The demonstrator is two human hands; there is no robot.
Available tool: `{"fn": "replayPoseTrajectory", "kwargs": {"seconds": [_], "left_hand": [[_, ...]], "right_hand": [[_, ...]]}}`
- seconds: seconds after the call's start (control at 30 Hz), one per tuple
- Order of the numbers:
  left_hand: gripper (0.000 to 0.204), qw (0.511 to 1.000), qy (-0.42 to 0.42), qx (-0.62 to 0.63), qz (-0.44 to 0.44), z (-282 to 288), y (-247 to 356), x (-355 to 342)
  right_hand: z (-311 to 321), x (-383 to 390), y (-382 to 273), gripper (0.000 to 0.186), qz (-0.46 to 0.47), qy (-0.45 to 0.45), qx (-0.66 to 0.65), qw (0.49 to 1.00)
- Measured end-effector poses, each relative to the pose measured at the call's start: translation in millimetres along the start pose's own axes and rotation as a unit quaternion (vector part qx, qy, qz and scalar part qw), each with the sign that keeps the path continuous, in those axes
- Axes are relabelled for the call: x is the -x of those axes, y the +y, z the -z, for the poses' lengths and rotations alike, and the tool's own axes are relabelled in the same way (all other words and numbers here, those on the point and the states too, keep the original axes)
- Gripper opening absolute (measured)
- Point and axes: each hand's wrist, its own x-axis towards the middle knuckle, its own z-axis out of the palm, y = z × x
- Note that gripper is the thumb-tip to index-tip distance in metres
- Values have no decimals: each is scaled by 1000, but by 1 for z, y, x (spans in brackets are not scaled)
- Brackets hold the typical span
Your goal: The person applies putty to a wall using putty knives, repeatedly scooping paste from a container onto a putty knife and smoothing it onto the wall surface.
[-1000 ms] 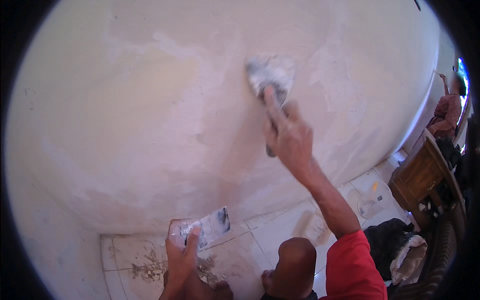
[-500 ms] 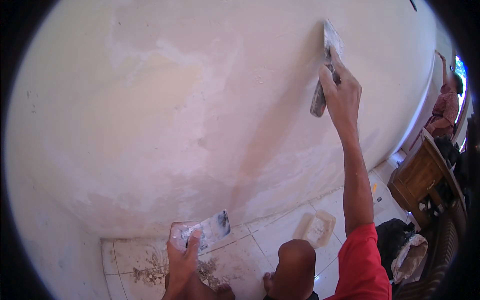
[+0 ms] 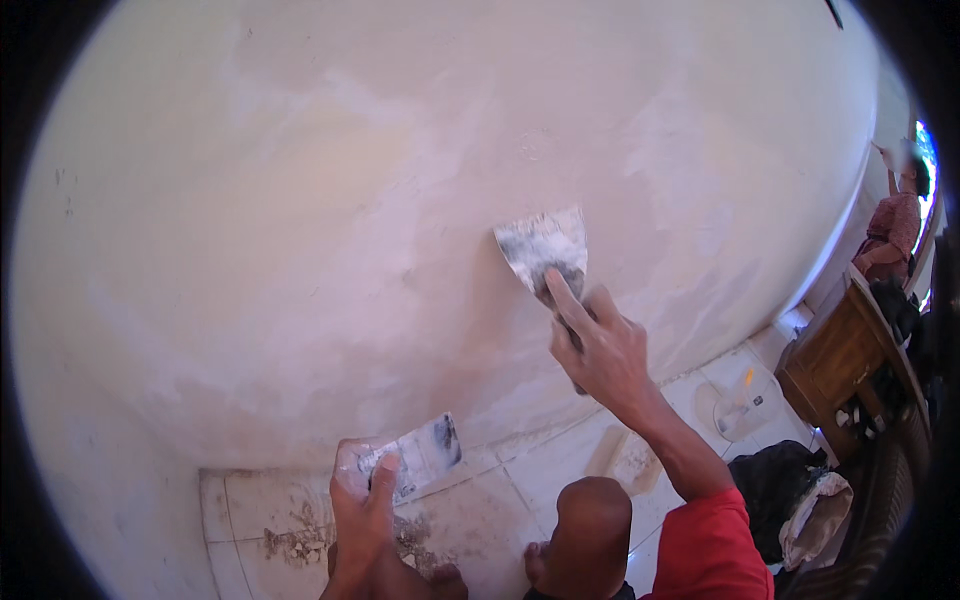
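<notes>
My right hand grips a wide putty knife by its dark handle, the index finger stretched along it toward the blade. The whitish-smeared blade is against or very close to the patchy cream and pinkish wall, near the middle of the view. Lower down, my left hand holds a flat rectangular scraper blade, thumb on top. White paste and dark smears cover that blade, and white residue coats the fingers. Its far end points up and to the right.
Crumbled plaster debris lies on the white floor tiles at lower left. Beyond my knee sits a pale plastic tub. A black bag, a whitish sack and a wooden cabinet stand right. Another person is at far right.
My right hand has brought the putty knife down and to the left across the wall, from the upper right to the middle. The left hand with its scraper blade has barely moved.
</notes>
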Motion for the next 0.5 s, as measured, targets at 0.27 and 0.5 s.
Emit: {"fn": "replayPoseTrajectory", "kwargs": {"seconds": [0.27, 0.5], "left_hand": [[20, 930, -58, 302, 203, -16, -9, -29], [21, 956, 3, 285, 66, 0, -10, -30]], "right_hand": [[34, 37, -21, 67, 281, -225, -189, 914], [50, 13, 54, 57, 151, -84, -15, 985]]}}
